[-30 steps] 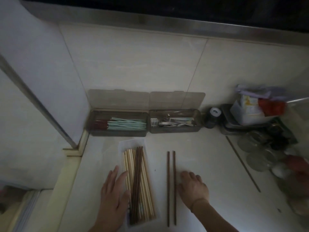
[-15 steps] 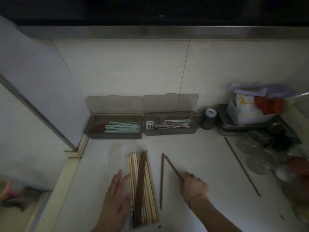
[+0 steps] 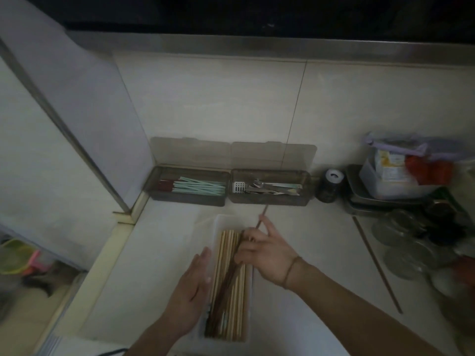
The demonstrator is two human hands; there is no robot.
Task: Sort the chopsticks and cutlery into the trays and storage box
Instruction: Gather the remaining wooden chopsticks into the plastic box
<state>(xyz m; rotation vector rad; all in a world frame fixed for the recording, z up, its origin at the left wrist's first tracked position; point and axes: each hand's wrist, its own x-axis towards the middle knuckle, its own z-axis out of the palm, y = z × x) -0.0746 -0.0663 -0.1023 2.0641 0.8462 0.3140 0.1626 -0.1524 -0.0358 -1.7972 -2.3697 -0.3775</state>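
A white storage box [image 3: 214, 223] on the counter holds several pale wooden chopsticks [image 3: 227, 278] and some dark brown ones. My right hand [image 3: 267, 255] is over the box, shut on dark brown chopsticks [image 3: 262, 214] whose tips stick out past my fingers toward the wall. My left hand [image 3: 191, 291] lies flat against the box's left side, fingers together. At the wall stand two open grey trays: the left tray [image 3: 189, 200] with several teal chopsticks [image 3: 199, 186], the right tray [image 3: 268, 201] with metal cutlery [image 3: 270, 188]. One dark chopstick [image 3: 375, 263] lies alone on the counter at right.
A dark jar [image 3: 331, 185] stands beside the right tray. Metal trays with a plastic container and bags [image 3: 401, 170], plus glass lids and jars [image 3: 408, 240], crowd the right end. The counter's left edge [image 3: 110, 255] drops off to the floor.
My right hand picked the two dark chopsticks up off the counter and carried them left over the storage box. My left hand stayed against the box's side.
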